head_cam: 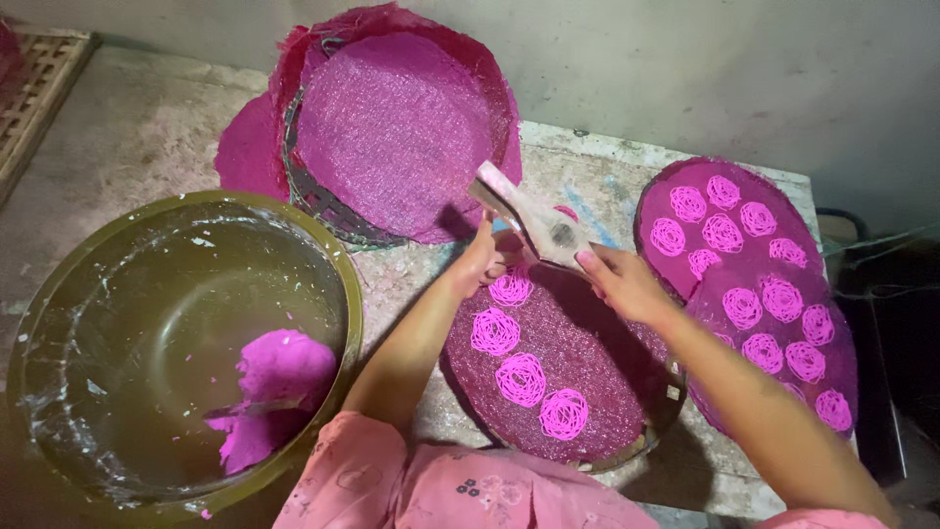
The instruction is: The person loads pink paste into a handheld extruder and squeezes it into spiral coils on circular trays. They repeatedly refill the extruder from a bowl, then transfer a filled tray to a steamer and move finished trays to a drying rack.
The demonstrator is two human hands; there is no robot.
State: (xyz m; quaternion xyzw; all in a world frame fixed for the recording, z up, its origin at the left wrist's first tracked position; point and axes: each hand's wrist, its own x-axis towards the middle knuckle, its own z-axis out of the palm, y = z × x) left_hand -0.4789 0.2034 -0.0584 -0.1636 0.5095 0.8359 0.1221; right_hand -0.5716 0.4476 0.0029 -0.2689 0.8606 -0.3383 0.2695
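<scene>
Leaning over a pale, stained surface [587, 167], a metal press [529, 217] is held by both hands above a round tray [641, 446] covered with magenta mesh. The left hand [482, 263] is closed around the lower end of the press, and its grip is tight on it. The right hand [619, 282] holds the press from the other side, with the fingers [587, 261] wrapped on the edge near the nozzle. The press is tilted, with its handle pointing up and to the left, and its lower end is just above the top spiral on the tray. Four pink spirals [521, 379] of thin strands are laid in a curved row on this tray, from the top near the hands down to the front rim. A second tray [666, 181] lies to the right, partly under a third one, and both are filled with many similar spirals. Behind the hands, a tilted tray [401, 127] with magenta cloth is leaned near the wall [685, 59]. To the left, a large greenish bowl [343, 284] is seen, and a lump of pink dough [279, 377] rests inside it near the right wall. Pink sleeves [372, 480] are seen at the bottom edge.
</scene>
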